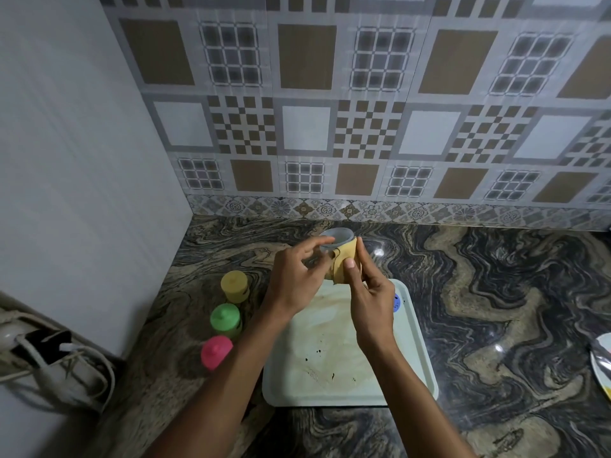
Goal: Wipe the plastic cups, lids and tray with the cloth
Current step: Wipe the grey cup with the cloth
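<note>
I hold a grey plastic cup (336, 239) above the far end of the pale tray (417, 352). My left hand (299, 276) grips the cup's rim with its fingertips. A yellow cloth (345, 262) is wrapped round the cup's side, and my right hand (367, 299) presses it there with thumb and fingers curled round it. The tray's floor is stained brown with dark specks. A blue lid (396, 303) lies on the tray, partly hidden behind my right hand. Left of the tray stand three lidded cups in a row: yellow (234, 286), green (225, 320) and pink (216, 352).
The marbled counter (496, 292) meets a tiled wall at the back and a plain white wall on the left. A power strip with cables (49, 361) sits at the lower left. A plate's edge (601, 365) shows at the right border.
</note>
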